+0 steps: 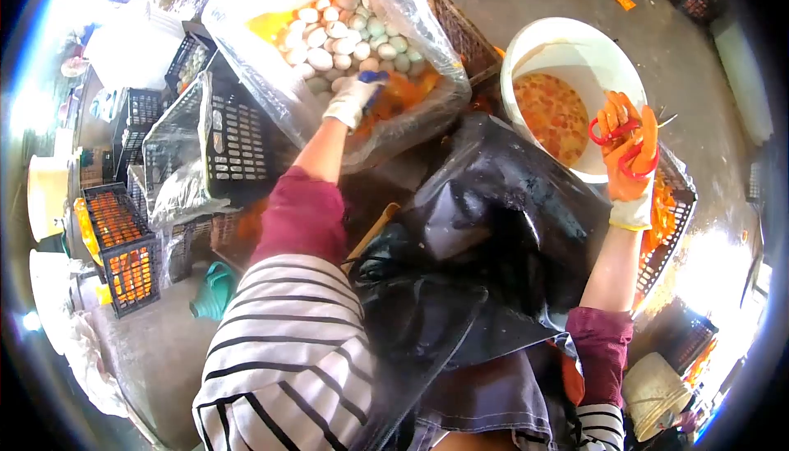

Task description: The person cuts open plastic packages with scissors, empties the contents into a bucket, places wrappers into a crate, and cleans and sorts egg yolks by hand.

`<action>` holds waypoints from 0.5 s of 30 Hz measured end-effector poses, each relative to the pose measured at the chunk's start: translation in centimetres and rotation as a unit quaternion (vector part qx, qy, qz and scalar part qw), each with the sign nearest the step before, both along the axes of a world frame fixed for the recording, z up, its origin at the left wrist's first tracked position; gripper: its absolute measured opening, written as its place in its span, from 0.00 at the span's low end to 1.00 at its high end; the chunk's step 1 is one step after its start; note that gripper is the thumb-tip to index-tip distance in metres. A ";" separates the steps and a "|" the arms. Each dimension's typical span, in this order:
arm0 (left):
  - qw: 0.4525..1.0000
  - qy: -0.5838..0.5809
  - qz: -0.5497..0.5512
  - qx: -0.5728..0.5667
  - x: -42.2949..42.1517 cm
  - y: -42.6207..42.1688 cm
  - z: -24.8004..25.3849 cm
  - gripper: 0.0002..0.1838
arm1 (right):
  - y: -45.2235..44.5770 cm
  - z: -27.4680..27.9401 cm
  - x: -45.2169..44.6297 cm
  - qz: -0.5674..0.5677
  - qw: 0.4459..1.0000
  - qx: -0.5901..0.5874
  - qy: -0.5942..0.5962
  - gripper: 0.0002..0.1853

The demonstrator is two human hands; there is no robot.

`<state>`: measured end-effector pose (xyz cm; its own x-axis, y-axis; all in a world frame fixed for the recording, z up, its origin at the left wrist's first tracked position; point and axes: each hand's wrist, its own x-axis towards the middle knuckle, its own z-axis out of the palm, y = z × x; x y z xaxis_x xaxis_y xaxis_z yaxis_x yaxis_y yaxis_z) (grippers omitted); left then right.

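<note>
My left hand [357, 99], in a white glove with blue fingertips, reaches into a crate lined with clear plastic, at its near right side. Pale eggs [349, 36] fill the liner [238, 28], with an orange mass beside them. The fingers are bent down and partly hidden, so what they touch cannot be made out. My right hand [629, 143], in an orange glove with a white cuff, holds red-handled scissors [633, 128], their blades pointing right. It is beside the rim of a white bucket [526, 44] containing orange-brown liquid with round pieces.
A crate [675, 180] with orange material stands under my right wrist. Black crates [242, 135] and an orange-filled crate [123, 241] are on the left, near a green object [215, 291]. A black plastic apron [485, 204] covers my lap. A pale bucket [655, 393] stands lower right.
</note>
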<state>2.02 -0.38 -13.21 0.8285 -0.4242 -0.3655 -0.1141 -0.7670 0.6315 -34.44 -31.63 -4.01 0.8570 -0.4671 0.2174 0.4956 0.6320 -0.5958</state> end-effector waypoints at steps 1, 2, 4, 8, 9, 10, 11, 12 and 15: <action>1.000 -0.002 0.010 0.003 0.6 1.2 1.3 0.23 | -0.1 0.0 -0.1 -0.004 1.000 0.005 0.011 0.22; 0.997 -0.065 -0.028 0.041 2.2 2.9 0.8 0.24 | -0.2 0.0 -0.1 -0.008 1.000 0.010 0.021 0.22; 0.971 -0.135 -0.030 0.194 3.8 5.1 0.6 0.22 | -0.4 0.0 0.0 -0.041 0.997 0.000 0.067 0.23; 0.902 -0.225 -0.088 0.357 0.7 3.0 1.0 0.14 | -0.3 0.1 1.5 -0.124 0.982 -0.039 0.140 0.23; 0.885 -0.248 -0.099 0.380 1.2 3.4 -0.5 0.13 | -0.5 -0.1 1.8 -0.075 0.989 -0.042 0.121 0.23; 0.867 -0.274 -0.111 0.402 1.7 3.6 -2.0 0.13 | -0.8 -0.2 2.0 -0.029 0.994 -0.045 0.100 0.23; 0.860 -0.284 -0.105 0.410 1.6 3.4 -1.9 0.12 | -1.0 -0.3 2.2 -0.014 0.993 -0.049 0.104 0.23; 0.853 -0.294 -0.099 0.420 1.3 3.5 -1.9 0.11 | -1.2 -0.4 2.4 0.002 0.993 -0.053 0.107 0.23; 0.821 -0.333 -0.082 0.457 1.5 3.9 -2.7 0.09 | -0.3 0.7 3.6 -0.074 0.972 -0.066 0.215 0.23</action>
